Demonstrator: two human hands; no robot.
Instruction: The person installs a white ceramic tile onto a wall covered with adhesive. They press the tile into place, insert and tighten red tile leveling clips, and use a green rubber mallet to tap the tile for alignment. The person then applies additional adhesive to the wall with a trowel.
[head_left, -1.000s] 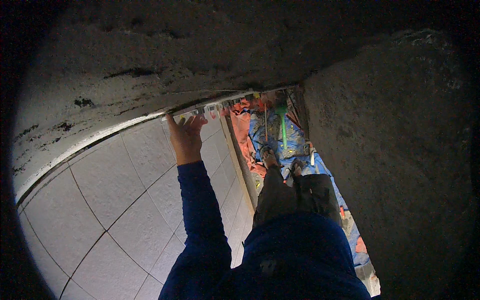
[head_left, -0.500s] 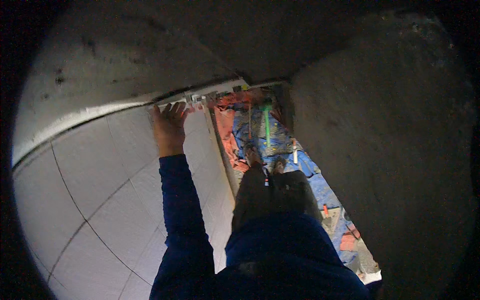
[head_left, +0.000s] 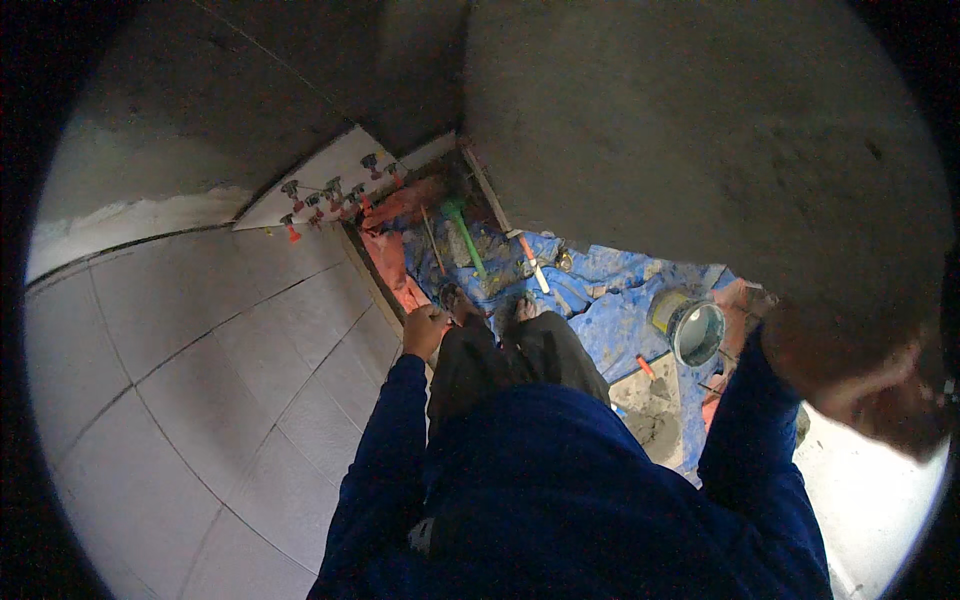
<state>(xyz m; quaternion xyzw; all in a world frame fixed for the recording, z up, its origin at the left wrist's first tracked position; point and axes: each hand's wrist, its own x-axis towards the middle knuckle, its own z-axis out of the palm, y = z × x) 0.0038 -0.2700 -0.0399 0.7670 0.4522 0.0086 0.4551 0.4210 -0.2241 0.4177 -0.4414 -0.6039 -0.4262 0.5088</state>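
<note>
My left hand [head_left: 425, 331] is at the edge of the tiled surface, near my left knee. Its fingers are curled in, and whatever they may hold is hidden. On the far right my right hand [head_left: 850, 375] is raised close to the camera, large and blurred, so its fingers do not show clearly. Pale grey tiles [head_left: 200, 370] with dark joints spread to my left. At their far end, a white strip of tile [head_left: 305, 178] carries several small black-and-red fittings [head_left: 333, 190], too small to name for certain.
A blue sheet [head_left: 600, 300] covers the floor around my feet. On it are a green tool [head_left: 465, 240], a white-and-orange tool [head_left: 535, 265], a bucket [head_left: 698, 333] and an orange-handled trowel [head_left: 646, 367]. A grey wall [head_left: 680, 130] rises ahead and right.
The left hand has come back from the far edge of the tiles toward my knee, its spread fingers now curled. My right arm has come into view. The view has turned right, revealing the bucket.
</note>
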